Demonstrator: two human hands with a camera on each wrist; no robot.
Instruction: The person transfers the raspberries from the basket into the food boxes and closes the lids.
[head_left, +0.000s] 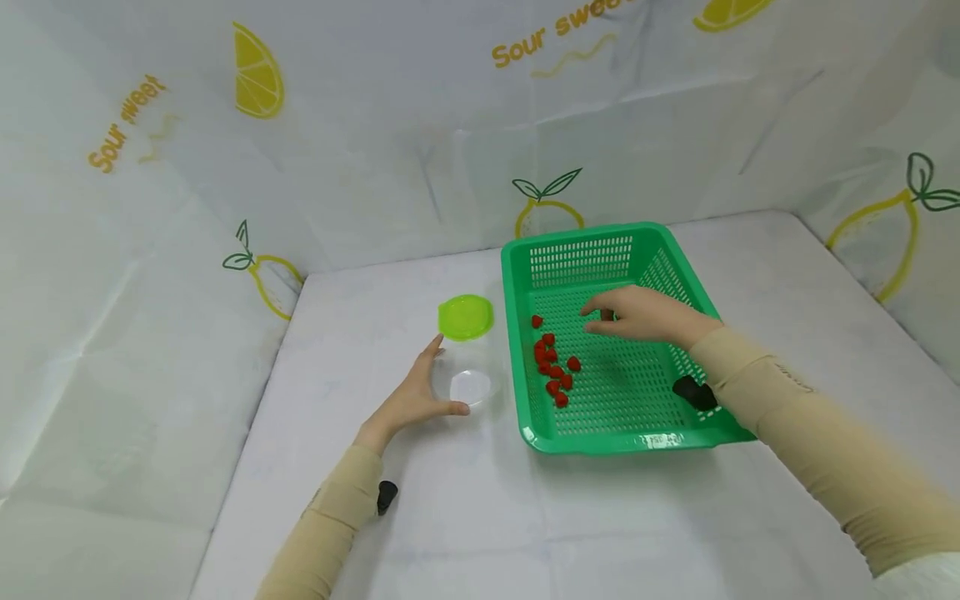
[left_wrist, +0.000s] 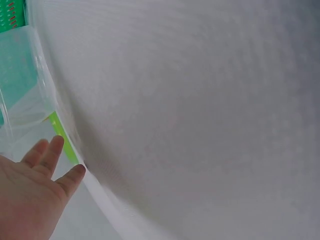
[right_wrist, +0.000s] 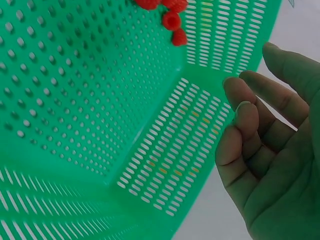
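In the head view my left hand [head_left: 416, 393] has its thumb and fingers spread around the left side of a clear plastic tub [head_left: 471, 386]. The left wrist view shows its fingers extended beside the tub [left_wrist: 17, 75]. My right hand [head_left: 637, 315] hovers over the green basket [head_left: 528, 425], its fingers loosely bent and nothing between them in the right wrist view. Several red raspberries [head_left: 556, 372] lie along the basket's left side. They also show as raspberries [right_wrist: 171, 21] at the top of the right wrist view, apart from the right hand [right_wrist: 270, 135].
A bright green lid [head_left: 466, 317] lies flat behind the tub, left of the basket. White cloth [head_left: 480, 517] covers the table, and a lemon-print curtain [head_left: 390, 167] stands behind it. Black wrist devices show at the left forearm [head_left: 341, 492] and the right forearm [head_left: 780, 400].
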